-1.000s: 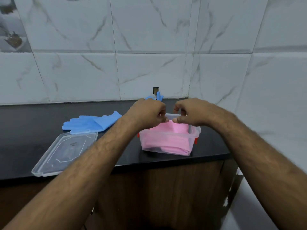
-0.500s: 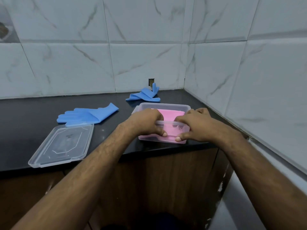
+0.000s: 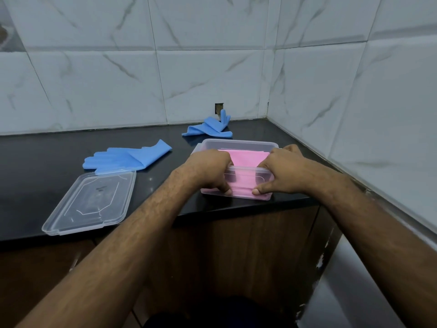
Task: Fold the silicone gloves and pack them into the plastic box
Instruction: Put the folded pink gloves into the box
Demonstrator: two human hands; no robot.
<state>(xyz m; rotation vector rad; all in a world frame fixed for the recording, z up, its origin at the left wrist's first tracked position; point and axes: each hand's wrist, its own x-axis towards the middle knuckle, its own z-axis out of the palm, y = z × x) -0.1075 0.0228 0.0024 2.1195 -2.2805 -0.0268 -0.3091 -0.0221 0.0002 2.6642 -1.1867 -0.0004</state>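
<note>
Pink gloves [image 3: 246, 157] lie folded inside the clear plastic box [image 3: 238, 145], which sits right of centre in the frame, at the front edge of the black countertop [image 3: 47, 157]. Through the near wall of the box the pink shows pressed flat and filling most of the bottom.

Both of the person's hands are on the near rim of the box. The left hand [image 3: 208, 170] grips the near left part, fingers curled over the rim into the box and the thumb pressed low against the outside of the wall. The right hand [image 3: 281, 172] mirrors it at the near right part, fingers hooked over the rim and the thumb pinching the wall from the outside. So both are closed around the box wall, a narrow grip, with a stretch of bare rim between them.

Left of the box, in the lower left of the frame, a clear lid [image 3: 92, 202] lies flat on the counter, well apart from the box. Just behind the lid, touching or nearly touching its far edge, a blue glove [image 3: 123, 158] lies spread out, fingers pointing left and cuff to the right. A second blue glove [image 3: 210, 127] lies crumpled just behind the box, close to the back wall, a couple of its fingers sticking up.

White marble-pattern tiles [image 3: 212, 67] cover the walls behind and to the right, meeting in a corner at the upper right. Below the counter runs a dark wooden cabinet front [image 3: 248, 245].
</note>
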